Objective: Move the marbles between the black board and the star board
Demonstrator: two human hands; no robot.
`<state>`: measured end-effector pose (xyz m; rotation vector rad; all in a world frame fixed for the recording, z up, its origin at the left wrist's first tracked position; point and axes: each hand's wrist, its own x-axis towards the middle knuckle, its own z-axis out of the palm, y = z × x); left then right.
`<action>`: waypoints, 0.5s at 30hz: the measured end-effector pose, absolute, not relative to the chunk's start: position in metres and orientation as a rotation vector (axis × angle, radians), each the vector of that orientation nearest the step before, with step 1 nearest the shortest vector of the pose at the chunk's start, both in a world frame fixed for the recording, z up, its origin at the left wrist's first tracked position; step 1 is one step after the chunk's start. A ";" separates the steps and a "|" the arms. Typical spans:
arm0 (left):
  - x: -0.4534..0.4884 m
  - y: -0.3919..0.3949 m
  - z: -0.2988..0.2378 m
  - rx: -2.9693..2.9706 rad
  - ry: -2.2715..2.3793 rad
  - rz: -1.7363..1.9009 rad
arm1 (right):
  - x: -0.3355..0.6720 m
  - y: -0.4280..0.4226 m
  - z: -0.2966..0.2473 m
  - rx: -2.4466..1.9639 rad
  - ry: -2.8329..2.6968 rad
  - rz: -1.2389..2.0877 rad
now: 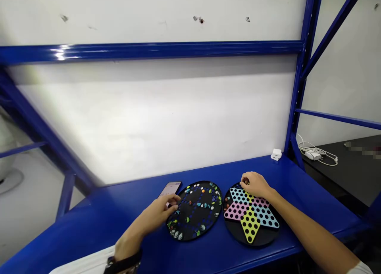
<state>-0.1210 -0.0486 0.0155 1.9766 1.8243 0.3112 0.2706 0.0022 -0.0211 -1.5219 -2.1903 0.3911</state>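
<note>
Two round game boards lie side by side near the front edge of a blue shelf (pixel 98 222). The left board (pixel 195 210) is black with blue holes, and many little marbles (pixel 205 205) of different colors sit in it, mostly around its rim. The right board (pixel 249 217) is black with a big star in pink, blue and yellow, full of empty black holes. The left hand (pixel 162 210) rests on the left rim of the marble board, fingers bent a little; I cannot tell if it holds a marble. The right hand (pixel 256 185) sits at the back of the star board, its fingertips closed together on something small and dark. The two hands are well apart, one on each board. A phone (pixel 170 188) lies just behind the left hand. A small white plug (pixel 276 154) sits near the back right corner of the shelf. White cords (pixel 315 153) lie on a black table (pixel 351 167) to the right.
</note>
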 end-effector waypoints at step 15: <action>-0.065 -0.049 0.024 2.147 1.787 0.223 | 0.271 0.001 -0.017 -1.537 -2.184 0.426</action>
